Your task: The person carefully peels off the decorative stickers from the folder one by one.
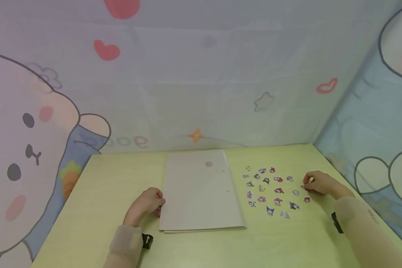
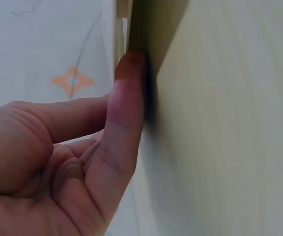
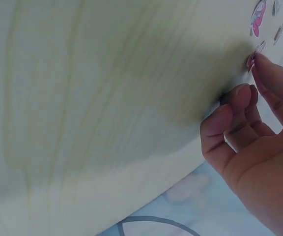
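Note:
A beige booklet (image 1: 199, 191) lies shut in the middle of the yellow-green table (image 1: 120, 178), with one small pink sticker (image 1: 209, 163) near its top. My left hand (image 1: 147, 204) rests at its left edge; one straight finger (image 2: 124, 103) touches the booklet's edge (image 2: 123, 34) and the other fingers are loosely curled. Several small cartoon stickers (image 1: 271, 190) are scattered to the booklet's right. My right hand (image 1: 316, 183) sits at the right side of that group, fingers curled, its fingertips (image 3: 259, 64) pinching a small pink sticker (image 3: 250, 62) on the table.
Cartoon-print fabric walls (image 1: 201, 82) close in the table at the back and on the right (image 1: 372, 123). Bare table top (image 1: 120, 178) lies left of the booklet and along the front edge. Both wrists carry a small black strap-mounted device (image 1: 147, 241).

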Motion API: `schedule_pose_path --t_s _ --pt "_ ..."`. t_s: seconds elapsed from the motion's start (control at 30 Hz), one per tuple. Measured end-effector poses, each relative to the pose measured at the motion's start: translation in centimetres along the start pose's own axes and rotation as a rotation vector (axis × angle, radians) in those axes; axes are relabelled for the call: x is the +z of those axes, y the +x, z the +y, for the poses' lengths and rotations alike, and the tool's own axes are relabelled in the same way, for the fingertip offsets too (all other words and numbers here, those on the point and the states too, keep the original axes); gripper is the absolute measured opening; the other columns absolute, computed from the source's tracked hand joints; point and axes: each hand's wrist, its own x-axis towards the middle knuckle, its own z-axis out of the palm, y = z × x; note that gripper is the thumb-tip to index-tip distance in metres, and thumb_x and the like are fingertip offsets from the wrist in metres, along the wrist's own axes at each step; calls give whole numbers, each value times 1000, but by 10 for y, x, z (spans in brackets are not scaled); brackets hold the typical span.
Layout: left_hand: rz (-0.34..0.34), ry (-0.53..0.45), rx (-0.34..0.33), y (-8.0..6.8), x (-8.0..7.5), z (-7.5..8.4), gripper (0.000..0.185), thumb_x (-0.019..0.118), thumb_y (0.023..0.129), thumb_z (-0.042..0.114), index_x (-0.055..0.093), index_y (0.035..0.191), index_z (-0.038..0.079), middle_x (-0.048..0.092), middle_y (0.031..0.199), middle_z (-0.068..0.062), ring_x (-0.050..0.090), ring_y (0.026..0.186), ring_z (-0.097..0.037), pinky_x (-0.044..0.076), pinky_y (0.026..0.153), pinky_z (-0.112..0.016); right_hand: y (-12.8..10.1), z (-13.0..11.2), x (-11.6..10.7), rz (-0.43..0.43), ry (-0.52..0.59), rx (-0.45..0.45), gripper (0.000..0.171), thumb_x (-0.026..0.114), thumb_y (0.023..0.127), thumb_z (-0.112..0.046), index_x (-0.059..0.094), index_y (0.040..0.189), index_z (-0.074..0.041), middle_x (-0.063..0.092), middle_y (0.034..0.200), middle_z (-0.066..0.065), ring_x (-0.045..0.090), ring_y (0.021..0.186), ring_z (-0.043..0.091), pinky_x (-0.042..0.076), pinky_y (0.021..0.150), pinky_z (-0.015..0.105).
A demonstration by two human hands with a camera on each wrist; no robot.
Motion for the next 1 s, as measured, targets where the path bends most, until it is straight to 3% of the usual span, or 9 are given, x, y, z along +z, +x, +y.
schedule_pose_path --t_s 0.1,0.27,0.43,0.57,1.0 --pt "5 5 1 0 0 1 5 55 96 -1 55 91 -2 61 76 -13 63 57 -19 54 58 -32 0 -2 -6 -33 -15 11 6 58 89 -3 56 94 0 55 79 5 48 61 16 41 55 30" --pt "5 15 0 -1 0 2 4 55 95 -1 54 91 -2 61 76 -13 64 57 -19 54 59 -32 7 -8 -10 -21 -79 31 25 54 89 -6 52 111 8 54 84 11 48 65 20 41 57 35" --pt "0 19 -7 -2 0 2 5 55 96 0 55 92 -2 61 77 -13 64 57 -20 54 59 -32 22 -30 -9 50 -129 -25 37 55 94 -9 46 123 12 56 106 33 57 88 40 49 71 49" --pt "4 18 -7 -4 1 2 5 55 96 0 55 91 -2 60 77 -13 64 57 -19 54 59 -32 38 -61 -1 90 -119 -81 37 57 96 -9 47 126 11 54 112 37 55 99 48 48 78 56" --pt "-7 10 -3 -5 2 2 4 56 96 0 55 92 -2 61 77 -13 64 57 -20 54 59 -32 94 -181 35 78 -64 -241 34 53 100 -11 51 130 5 56 115 24 56 101 36 47 84 51"
